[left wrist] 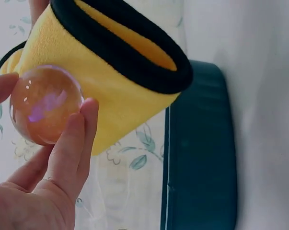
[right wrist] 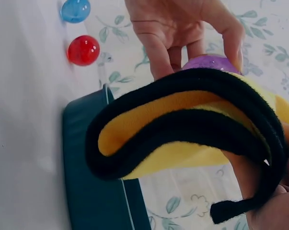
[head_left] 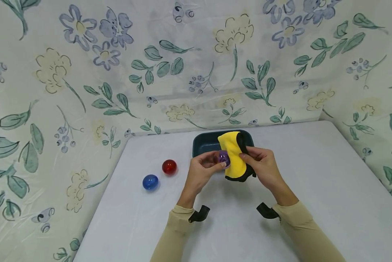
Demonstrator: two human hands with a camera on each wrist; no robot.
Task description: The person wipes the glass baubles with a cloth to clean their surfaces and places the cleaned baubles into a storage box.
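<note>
A clear purple ball point(head_left: 223, 159) is pinched between the thumb and fingertips of my left hand point(head_left: 205, 168). My right hand point(head_left: 262, 165) grips a folded yellow cloth point(head_left: 236, 160) with a black edge. The cloth's yellow face lies right against the ball, at its right side in the head view. In the left wrist view the ball point(left wrist: 47, 105) looks see-through, with the yellow showing behind it. Both hands are raised just in front of a dark teal tray point(head_left: 202, 140), whose right part the cloth partly hides.
On the white table point(head_left: 143, 225), left of the tray, a red ball point(head_left: 169, 167) and a blue ball point(head_left: 150, 182) lie close together. Floral sheeting point(head_left: 189, 72) rises behind the table and at both sides. A black strap point(head_left: 199, 214) sits at each wrist.
</note>
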